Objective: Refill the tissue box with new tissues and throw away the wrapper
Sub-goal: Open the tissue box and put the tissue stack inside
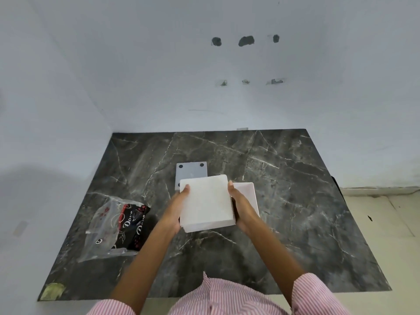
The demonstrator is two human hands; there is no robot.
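A square stack of white tissues [208,202] is held above the dark marble table [284,189]. My left hand [176,208] grips its left edge and my right hand [242,204] grips its right edge. Under and to the right of the stack, a white tissue box [248,193] shows partly, most of it hidden by the stack and my right hand. A flat grey square lid with dark round feet [192,170] lies just beyond the stack. The empty clear, black and red plastic wrapper [118,226] lies crumpled on the table to the left.
White walls close off the table at the back and left. A greenish scrap [53,291] sticks at the near left table corner. Light floor tiles [386,214] show to the right of the table.
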